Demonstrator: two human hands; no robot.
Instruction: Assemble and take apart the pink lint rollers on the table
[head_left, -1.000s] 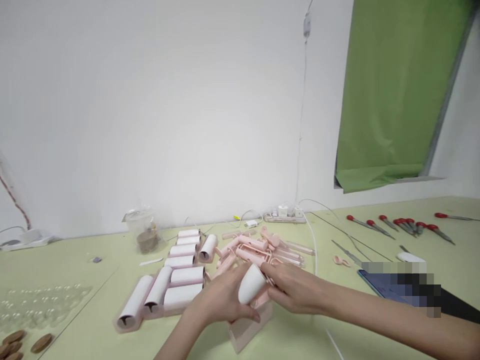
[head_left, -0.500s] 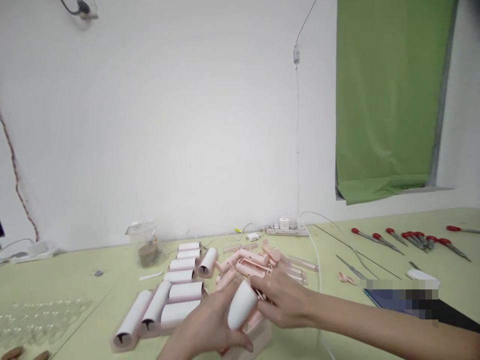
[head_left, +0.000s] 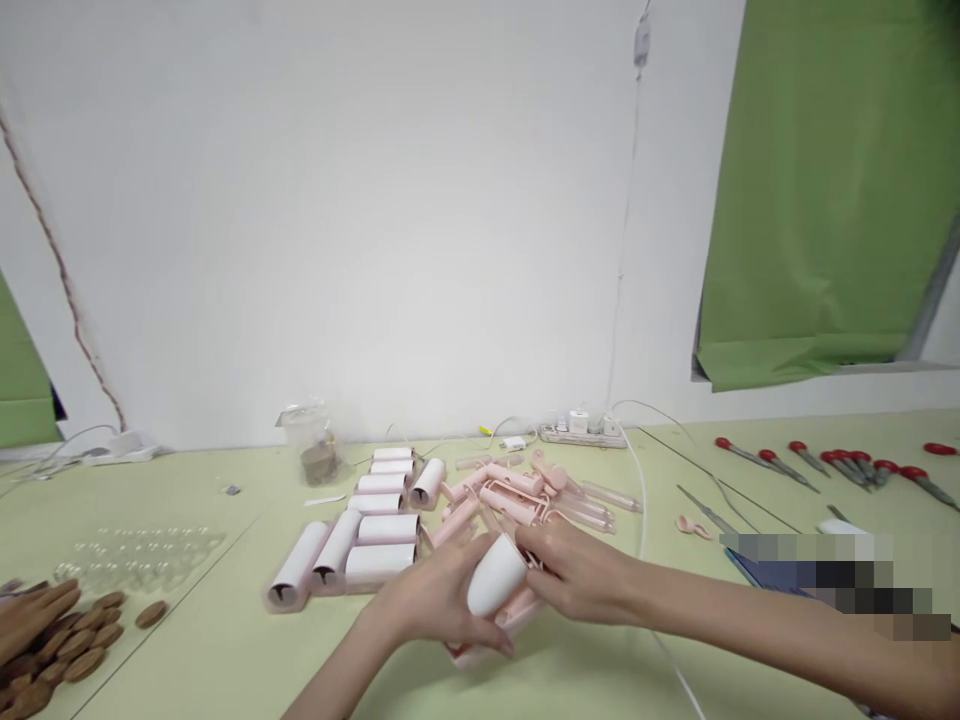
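Note:
A white, rounded plastic casing (head_left: 499,577) with pink parts is tilted over the near side of the table. My left hand (head_left: 435,595) is wrapped around it from the left, thumb underneath. At its right-hand open end, my right hand (head_left: 570,570) is closed with the fingertips pinched on a pink plastic part, mostly hidden by the fingers. Under both hands lies more pink plastic (head_left: 517,608), partly covered. Just beyond them is a heap of pink plastic parts (head_left: 510,500). White-and-pink casings (head_left: 380,565) stand in rows to the left.
Another person's hand (head_left: 34,620) rests by brown oval pieces (head_left: 86,640) at far left, near clear beads (head_left: 142,560). A white cable (head_left: 643,520) runs right of my hands from a power strip (head_left: 581,437). Red-handled tools (head_left: 787,470) and a pointed blade (head_left: 705,508) lie at right.
The camera view has tilted down and turned left, bringing another person's hand and more brown pieces into sight. Both my hands keep their hold on the casing with little visible change.

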